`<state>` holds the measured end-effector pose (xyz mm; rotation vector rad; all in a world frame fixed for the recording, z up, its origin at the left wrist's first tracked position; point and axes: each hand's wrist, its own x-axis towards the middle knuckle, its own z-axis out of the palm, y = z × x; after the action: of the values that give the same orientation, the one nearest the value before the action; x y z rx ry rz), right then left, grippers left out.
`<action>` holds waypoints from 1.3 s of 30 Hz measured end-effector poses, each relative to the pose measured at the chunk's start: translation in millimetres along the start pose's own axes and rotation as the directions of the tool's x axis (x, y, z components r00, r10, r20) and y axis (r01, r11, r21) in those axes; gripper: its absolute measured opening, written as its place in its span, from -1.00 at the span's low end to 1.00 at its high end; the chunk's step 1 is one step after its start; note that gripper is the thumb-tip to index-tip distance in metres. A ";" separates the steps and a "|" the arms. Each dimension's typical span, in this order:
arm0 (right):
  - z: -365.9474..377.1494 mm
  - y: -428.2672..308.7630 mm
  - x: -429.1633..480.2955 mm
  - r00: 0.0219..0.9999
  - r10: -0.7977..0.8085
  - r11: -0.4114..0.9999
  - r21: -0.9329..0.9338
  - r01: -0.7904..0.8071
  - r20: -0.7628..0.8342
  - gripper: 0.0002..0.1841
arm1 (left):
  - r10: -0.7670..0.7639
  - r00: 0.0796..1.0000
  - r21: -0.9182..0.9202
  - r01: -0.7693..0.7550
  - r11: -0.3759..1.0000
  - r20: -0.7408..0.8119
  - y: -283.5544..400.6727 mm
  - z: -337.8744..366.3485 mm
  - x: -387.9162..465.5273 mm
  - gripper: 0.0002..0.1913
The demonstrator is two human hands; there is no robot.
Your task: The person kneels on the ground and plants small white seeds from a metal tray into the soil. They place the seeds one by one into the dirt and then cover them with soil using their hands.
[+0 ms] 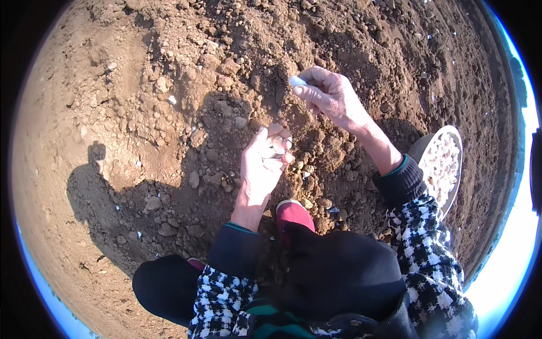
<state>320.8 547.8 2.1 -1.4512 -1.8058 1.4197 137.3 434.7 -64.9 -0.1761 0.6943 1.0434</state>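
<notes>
Between the thumb and forefinger of my right hand [332,95] is a white garlic clove [297,81], held above the loose brown soil. My left hand [262,163] is cupped palm up, its fingers curled around several pale cloves [273,148]; how many lie deeper in the palm is hidden. To the right of my right forearm, a round tub [455,131] stands tilted on the soil. Many garlic cloves [442,163] fill it, and my sleeve covers part of its near side.
Cloddy soil [139,110] surrounds me, with a single white clove [172,100] lying on it left of my hands. More small white pieces dot the ground at left and far right. My red shoe [294,216] is just below my left hand. My shadow falls leftward.
</notes>
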 end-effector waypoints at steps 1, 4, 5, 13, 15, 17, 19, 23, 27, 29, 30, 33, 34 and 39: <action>-20.3 7.4 20.3 0.993 0.063 0.998 0.017 -0.061 -0.097 -0.60 | -0.007 1.000 -0.096 0.010 0.995 0.028 -1.8 -0.8 0.7 -0.66; -60.0 41.8 70.3 0.963 -0.053 0.886 -0.458 -0.076 -0.263 -0.70 | -0.095 0.994 -0.235 0.104 0.967 0.048 0.6 -9.8 0.5 -0.68; -67.4 55.8 85.1 0.956 -0.092 0.801 -0.590 -0.096 -0.280 -0.72 | -0.104 0.994 -0.257 0.112 0.960 0.042 1.1 -12.6 0.5 -0.69; -79.0 88.0 148.7 0.988 -0.031 0.444 -0.884 0.147 0.148 -0.90 | -0.035 0.999 -0.180 0.030 0.983 -0.028 25.2 -2.2 4.9 -0.68; -76.0 79.2 152.9 0.990 -0.020 0.414 -0.900 0.138 0.143 -0.87 | -0.038 0.999 -0.170 0.030 0.985 -0.039 35.8 7.9 10.7 -0.64; -72.3 70.4 147.8 0.996 0.067 0.433 -0.901 0.030 0.066 -0.86 | 0.034 0.999 -0.145 -0.033 0.989 0.004 44.3 14.3 14.8 -0.61; -67.6 60.8 131.9 0.999 0.008 0.437 -0.899 -0.035 -0.035 -0.83 | 0.084 0.989 -0.231 -0.053 0.971 0.123 48.7 17.0 18.9 -0.55; -35.4 33.9 77.3 0.877 -0.462 0.616 -0.759 0.211 -0.131 -0.83 | 0.107 0.983 -0.309 -0.056 0.949 0.149 47.4 18.8 23.7 -0.50; 23.1 -3.5 27.4 0.820 -0.527 0.739 -0.355 0.572 0.223 -0.81 | 0.113 0.992 -0.225 -0.100 0.969 0.047 42.5 24.4 22.1 -0.52; 42.9 -13.9 10.7 0.882 -0.394 0.765 -0.440 0.470 0.259 -0.69 | 0.109 0.993 -0.207 -0.099 0.973 0.037 41.8 26.8 21.2 -0.55; 51.8 -16.3 8.1 0.908 -0.286 0.715 -0.562 0.414 0.306 -0.58 | 0.102 0.994 -0.211 -0.091 0.973 0.043 39.5 28.0 21.2 -0.56; 65.2 -12.4 3.1 0.884 -0.382 0.601 -0.653 0.460 0.271 -0.74 | 0.063 0.998 -0.121 -0.060 0.991 0.024 42.3 22.4 24.0 -0.66; 67.4 -9.3 4.8 0.874 -0.402 0.586 -0.656 0.476 0.274 -0.78 | 0.078 0.996 -0.109 -0.082 0.991 -0.035 40.1 20.3 25.6 -0.67; 72.9 -6.0 9.4 0.908 -0.304 0.538 -0.735 0.413 0.288 -0.82 | 0.045 0.992 -0.006 -0.046 0.999 -0.118 35.4 10.2 26.6 -0.65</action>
<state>255.8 524.2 -23.5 -1.1869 -2.8230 0.4764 120.4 476.9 -66.5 -0.2319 0.8032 1.0860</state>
